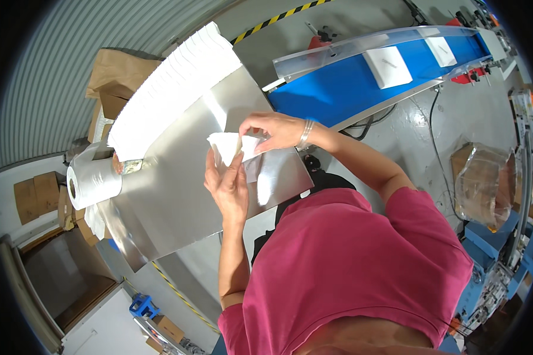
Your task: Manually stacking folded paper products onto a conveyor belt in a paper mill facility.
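Over the metal table (180, 183), my two hands work on a folded white paper piece (223, 144), which looks like a napkin or thin pad. My left hand (228, 186) grips it from below, with the thumb and fingers pressed on its lower edge. From the right, my right hand (273, 130) pinches its right side with curled fingers. A fold or gap shows between the two halves of the paper. Along the table's far edge lies a long row of stacked white folded sheets (172, 97).
A blue conveyor belt (314, 97) with white square packs (388, 67) on it starts at the table's right end. A roll of clear plastic film (95, 182) sits at the table's left end. Cardboard boxes (37, 198) stand farther left. Cables (435, 142) lie on the floor.
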Demonstrator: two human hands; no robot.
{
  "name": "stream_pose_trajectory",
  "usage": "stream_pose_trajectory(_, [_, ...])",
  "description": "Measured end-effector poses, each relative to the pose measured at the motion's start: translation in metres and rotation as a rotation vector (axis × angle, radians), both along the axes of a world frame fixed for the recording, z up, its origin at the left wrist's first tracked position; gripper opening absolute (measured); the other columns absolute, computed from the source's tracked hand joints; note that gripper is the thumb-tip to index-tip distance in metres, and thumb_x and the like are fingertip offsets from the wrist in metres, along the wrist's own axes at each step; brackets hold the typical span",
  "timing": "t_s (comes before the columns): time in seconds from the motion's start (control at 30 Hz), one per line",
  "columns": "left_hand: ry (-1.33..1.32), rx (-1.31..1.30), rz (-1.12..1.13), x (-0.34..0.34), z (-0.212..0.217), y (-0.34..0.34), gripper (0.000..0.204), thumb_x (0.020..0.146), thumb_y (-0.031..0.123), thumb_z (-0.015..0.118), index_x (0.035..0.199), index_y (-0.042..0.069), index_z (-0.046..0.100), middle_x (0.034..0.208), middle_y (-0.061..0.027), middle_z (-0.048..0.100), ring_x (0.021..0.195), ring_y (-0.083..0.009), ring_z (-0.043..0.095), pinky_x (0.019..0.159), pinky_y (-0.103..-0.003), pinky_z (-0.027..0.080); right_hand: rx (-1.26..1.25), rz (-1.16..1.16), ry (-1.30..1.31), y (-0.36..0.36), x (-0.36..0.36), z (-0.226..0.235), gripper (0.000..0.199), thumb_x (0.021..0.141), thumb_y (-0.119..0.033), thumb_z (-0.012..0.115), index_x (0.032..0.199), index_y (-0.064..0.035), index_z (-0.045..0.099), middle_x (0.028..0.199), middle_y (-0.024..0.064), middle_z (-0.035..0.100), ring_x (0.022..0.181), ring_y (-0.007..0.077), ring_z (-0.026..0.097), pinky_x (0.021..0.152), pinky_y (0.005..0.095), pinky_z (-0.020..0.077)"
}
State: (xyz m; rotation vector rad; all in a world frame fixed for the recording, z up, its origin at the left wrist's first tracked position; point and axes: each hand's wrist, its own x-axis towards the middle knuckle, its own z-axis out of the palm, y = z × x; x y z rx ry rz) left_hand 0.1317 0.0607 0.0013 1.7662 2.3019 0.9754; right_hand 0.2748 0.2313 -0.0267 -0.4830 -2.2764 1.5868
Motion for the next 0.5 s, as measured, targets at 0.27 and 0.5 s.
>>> stream_pose_trajectory(0.27, [-0.016,-0.025,0.133,-0.003,0.003,-0.002,0.033,0.085,0.015,0.068,0.118,0.017,0.065,0.137,-0.0187,0.044,0.12,-0.0341,0.047,0.099,-0.044,0.036,-0.21,-0.156,-0.074,0.014,0.04,-0.037,0.028,0.086,-0.02,0.067,0.106,-0.0049,0.056,0.096,0.0047,0.061,0.088,0.0111,0.057,0.077,0.027,0.0476])
stream_pose_trajectory(0.5, [0.002,-0.051,0.15,-0.009,-0.001,-0.005,0.034,0.085,0.009,0.066,0.118,0.016,0.065,0.135,-0.0167,0.046,0.112,-0.031,0.051,0.096,-0.041,0.038,0.259,-1.04,-0.593,0.076,0.144,-0.055,0.039,0.085,-0.032,0.069,0.112,-0.0046,0.06,0.102,0.0114,0.064,0.089,0.0189,0.059,0.077,0.0326,0.0489])
